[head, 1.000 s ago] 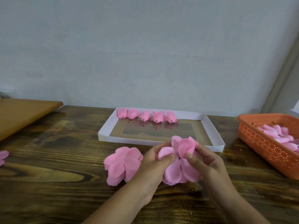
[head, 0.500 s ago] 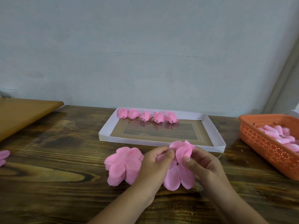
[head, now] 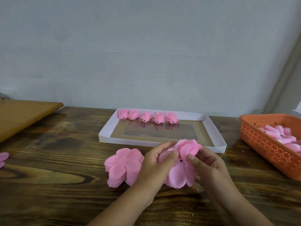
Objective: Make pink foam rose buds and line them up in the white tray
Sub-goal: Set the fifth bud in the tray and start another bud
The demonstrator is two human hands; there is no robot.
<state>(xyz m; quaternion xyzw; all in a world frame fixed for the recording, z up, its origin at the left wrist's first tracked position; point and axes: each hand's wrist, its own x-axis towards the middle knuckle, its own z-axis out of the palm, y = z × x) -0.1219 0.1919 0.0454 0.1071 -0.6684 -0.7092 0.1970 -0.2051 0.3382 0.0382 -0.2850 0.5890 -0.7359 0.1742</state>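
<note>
A pink foam flower (head: 180,175) is held between both hands just in front of the white tray (head: 216,132). My left hand (head: 154,165) pinches its left petals, thumb on top. Its upper petals, folded into a curl (head: 189,148), are pinched by my right hand (head: 206,162). A small dark stem end shows at the flower's centre. Several finished pink buds (head: 147,117) stand in a row along the tray's far wall. A stack of flat pink petal pieces (head: 123,166) lies on the table left of my hands.
An orange perforated basket (head: 263,144) at the right holds several pink foam cores. A light wooden board (head: 22,115) overhangs the dark wooden table at the far left. Another pink petal piece (head: 3,158) shows at the left edge.
The upper petals have been folded tighter toward the flower's centre. My left thumb shifted up onto the petals; both hands stay in front of the tray.
</note>
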